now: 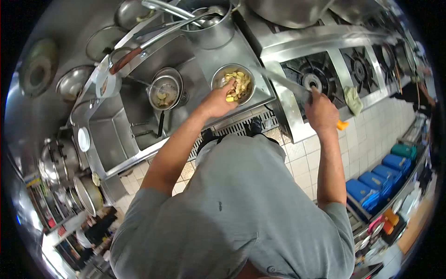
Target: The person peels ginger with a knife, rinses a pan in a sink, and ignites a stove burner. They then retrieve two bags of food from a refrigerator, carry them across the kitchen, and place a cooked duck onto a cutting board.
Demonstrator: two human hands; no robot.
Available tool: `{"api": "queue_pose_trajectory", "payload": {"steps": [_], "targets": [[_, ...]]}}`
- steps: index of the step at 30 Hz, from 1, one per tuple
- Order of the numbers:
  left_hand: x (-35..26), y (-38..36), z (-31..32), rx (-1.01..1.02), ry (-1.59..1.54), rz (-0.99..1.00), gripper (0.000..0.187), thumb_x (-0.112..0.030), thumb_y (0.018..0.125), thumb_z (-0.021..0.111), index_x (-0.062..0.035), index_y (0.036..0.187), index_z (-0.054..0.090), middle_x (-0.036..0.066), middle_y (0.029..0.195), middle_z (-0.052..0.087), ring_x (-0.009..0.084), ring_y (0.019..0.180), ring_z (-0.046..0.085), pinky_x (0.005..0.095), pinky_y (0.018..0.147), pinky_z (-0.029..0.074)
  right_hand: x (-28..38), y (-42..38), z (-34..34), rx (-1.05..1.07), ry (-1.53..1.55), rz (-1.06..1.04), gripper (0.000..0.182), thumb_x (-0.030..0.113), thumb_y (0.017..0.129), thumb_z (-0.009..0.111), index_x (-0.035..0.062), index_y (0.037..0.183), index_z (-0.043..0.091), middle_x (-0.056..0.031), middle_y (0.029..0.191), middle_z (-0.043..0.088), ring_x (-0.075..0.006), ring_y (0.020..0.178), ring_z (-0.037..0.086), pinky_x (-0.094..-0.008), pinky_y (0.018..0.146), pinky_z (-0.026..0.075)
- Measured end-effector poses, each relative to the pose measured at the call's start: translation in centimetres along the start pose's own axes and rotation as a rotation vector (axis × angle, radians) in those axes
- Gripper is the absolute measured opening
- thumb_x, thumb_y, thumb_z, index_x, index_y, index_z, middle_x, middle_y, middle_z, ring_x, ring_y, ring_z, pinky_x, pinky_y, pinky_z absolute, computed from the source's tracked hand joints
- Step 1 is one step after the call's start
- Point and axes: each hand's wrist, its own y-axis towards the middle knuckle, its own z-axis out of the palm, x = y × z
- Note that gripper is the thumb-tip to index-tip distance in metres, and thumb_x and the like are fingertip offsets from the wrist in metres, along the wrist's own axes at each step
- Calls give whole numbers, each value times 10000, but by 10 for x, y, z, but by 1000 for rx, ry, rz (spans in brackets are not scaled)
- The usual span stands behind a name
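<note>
A metal bowl of chopped yellow pieces sits near the counter's front edge. My left hand reaches over its rim, with bent fingers down among the pieces. What those fingers pinch, if anything, is hidden. My right hand is wrapped round the handle of a large knife. The handle's orange end sticks out below my fist, and the wide blade points left toward the bowl, over the stove's near corner. Left of the bowl, a strainer with a black handle holds a few pale pieces over the sink.
A large pot with ladles stands behind the bowl. Gas burners line the right side, where a greenish cloth hangs over the front edge. Sink basins lie left. Blue containers stand at lower right; other people show at both sides.
</note>
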Motion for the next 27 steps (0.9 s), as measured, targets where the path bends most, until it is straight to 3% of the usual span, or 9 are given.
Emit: {"api": "queue_pose_trajectory", "payload": {"steps": [2, 4, 6, 7, 11, 17, 22, 24, 27], "targets": [[3, -2, -2, -74, -173, 8, 751, -259, 843, 698, -169, 1513, 369, 189, 1218, 635, 294, 1088, 640, 434, 849, 541, -7, 19, 20, 22, 53, -15, 504, 202, 881, 564, 56, 1359, 498, -223, 1050, 669, -403, 936, 676, -507, 790, 550], [1, -12, -9, 65, -713, -235, 567, -186, 880, 677, -89, 1398, 469, 127, 1156, 614, 226, 999, 622, 392, 779, 558, 1, 45, 72, -87, 308, -242, 561, 168, 879, 560, 36, 1409, 433, -267, 1108, 635, -439, 1002, 639, -514, 848, 529], [7, -17, 0, -58, -1040, -139, 396, -100, 899, 640, -79, 1278, 528, 36, 859, 559, 126, 728, 571, 286, 677, 519, 34, 66, 110, -113, 403, -296, 613, 85, 873, 560, 10, 1452, 374, -301, 1099, 617, -464, 1022, 615, -513, 893, 504], [9, -14, -1, -60, -1138, -85, 416, -146, 919, 661, -64, 1296, 507, 70, 899, 593, 129, 677, 579, 264, 586, 512, 55, 73, 110, -68, 452, -280, 602, 78, 870, 564, 3, 1442, 389, -304, 1086, 620, -465, 1015, 616, -509, 888, 506], [-8, -14, -19, -160, -758, -340, 431, -240, 945, 671, -62, 1297, 497, 66, 921, 630, 108, 614, 570, 248, 445, 451, 83, 90, 132, -53, 501, -274, 582, 51, 842, 600, -12, 1400, 447, -305, 1052, 629, -462, 978, 625, -497, 855, 512], [44, -27, -37, -387, -1022, -336, 295, -318, 965, 643, -140, 1182, 552, 4, 833, 591, 103, 632, 562, 227, 453, 434, 89, 99, 151, -46, 463, -312, 523, 56, 828, 636, 11, 1332, 504, -300, 1067, 621, -474, 961, 618, -496, 840, 519], [233, -51, -126, -716, -1717, -347, 154, -182, 980, 564, -156, 1130, 544, 57, 865, 554, 235, 749, 593, 390, 605, 531, 101, 85, 136, -172, 342, -315, 449, 83, 842, 651, 18, 1278, 568, -253, 1099, 631, -442, 980, 609, -478, 857, 514], [241, -52, -178, -880, -1367, -572, 145, -140, 965, 558, -141, 1110, 571, 84, 879, 555, 264, 790, 594, 459, 684, 544, 114, 75, 125, -265, 196, -314, 409, 87, 850, 648, 19, 1250, 595, -235, 1101, 637, -427, 985, 605, -474, 860, 510], [296, -18, -210, -827, -1408, -584, 144, -141, 965, 549, -129, 1104, 586, 99, 927, 580, 269, 799, 596, 474, 694, 551, 153, 61, 104, -422, 420, -295, 314, 68, 873, 622, 15, 1182, 643, -198, 1062, 645, -370, 969, 615, -455, 858, 501]]}}
